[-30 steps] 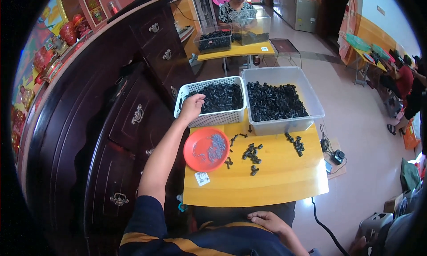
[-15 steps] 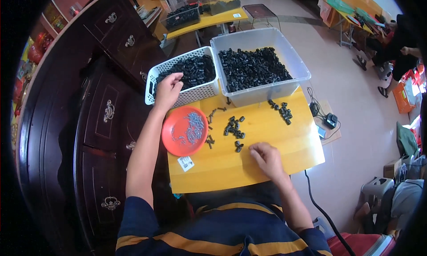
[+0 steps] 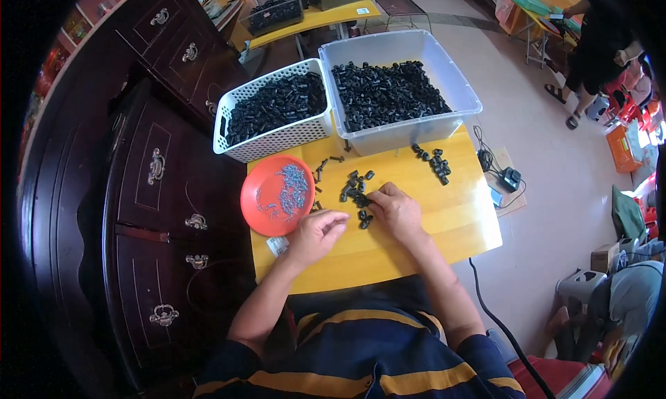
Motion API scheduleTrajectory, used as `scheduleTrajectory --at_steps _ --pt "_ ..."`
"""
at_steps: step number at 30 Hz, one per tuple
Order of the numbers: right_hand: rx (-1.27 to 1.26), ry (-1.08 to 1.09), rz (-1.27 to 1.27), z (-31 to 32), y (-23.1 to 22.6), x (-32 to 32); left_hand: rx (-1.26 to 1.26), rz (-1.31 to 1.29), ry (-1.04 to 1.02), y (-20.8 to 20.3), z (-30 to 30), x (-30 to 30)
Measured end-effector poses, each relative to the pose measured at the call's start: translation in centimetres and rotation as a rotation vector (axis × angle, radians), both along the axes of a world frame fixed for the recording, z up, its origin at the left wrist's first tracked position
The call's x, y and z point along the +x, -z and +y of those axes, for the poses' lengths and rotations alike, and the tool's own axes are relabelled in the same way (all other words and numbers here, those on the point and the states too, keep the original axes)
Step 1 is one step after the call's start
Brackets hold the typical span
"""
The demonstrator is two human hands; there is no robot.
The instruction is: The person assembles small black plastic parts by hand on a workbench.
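Observation:
My left hand (image 3: 318,237) hovers over the table between the red plate and the loose black parts. Its fingers are curled and pressed together; whatever they hold is hidden. With fingertips pinched at the edge of the middle cluster of small black plastic parts (image 3: 352,183), my right hand (image 3: 395,210) grips one of them. Two or so more black parts (image 3: 365,220) lie just below. The red plate (image 3: 248,198) holds many small silver screws (image 3: 293,187). Thin dark pieces (image 3: 321,169) lie scattered beside it.
A white perforated basket (image 3: 277,144) and a clear plastic bin (image 3: 409,137), both filled with black parts, stand along the far side of the yellow table (image 3: 430,239). Another black cluster (image 3: 440,167) lies at right. A dark cabinet (image 3: 156,212) flanks the left. A person (image 3: 600,45) stands far right.
My left hand has come back from the perforated basket to the near side of the table. My right hand has moved left and forward to the middle cluster of black parts.

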State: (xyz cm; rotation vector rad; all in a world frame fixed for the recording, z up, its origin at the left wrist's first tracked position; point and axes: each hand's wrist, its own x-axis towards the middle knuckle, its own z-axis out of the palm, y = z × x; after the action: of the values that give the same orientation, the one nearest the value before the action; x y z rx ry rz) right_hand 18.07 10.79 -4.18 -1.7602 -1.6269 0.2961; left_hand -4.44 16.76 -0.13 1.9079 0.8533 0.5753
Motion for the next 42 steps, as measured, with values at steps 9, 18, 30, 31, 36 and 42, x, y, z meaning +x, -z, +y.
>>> scheduleTrajectory --at_steps 9,18,30,31,36,42 --pt "0.138 0.081 0.070 -1.8 0.8 0.4 0.259 0.125 0.035 -0.2 0.9 2.6" --pt "0.114 0.208 0.978 -5.2 1.5 0.9 0.569 0.168 0.022 0.3 3.6 8.7" --pt "0.148 0.182 1.007 -5.0 0.5 1.1 0.697 0.401 0.009 3.0 6.8 18.0" --pt "0.147 0.176 1.042 -5.0 0.5 1.1 0.695 0.401 0.010 3.0 6.9 18.3" --pt "0.116 0.139 1.077 -5.0 1.1 1.0 0.686 0.403 -0.016 4.0 7.7 19.1" --pt "0.144 0.182 1.104 -5.1 1.6 1.1 0.691 0.380 0.015 4.0 7.2 17.2"
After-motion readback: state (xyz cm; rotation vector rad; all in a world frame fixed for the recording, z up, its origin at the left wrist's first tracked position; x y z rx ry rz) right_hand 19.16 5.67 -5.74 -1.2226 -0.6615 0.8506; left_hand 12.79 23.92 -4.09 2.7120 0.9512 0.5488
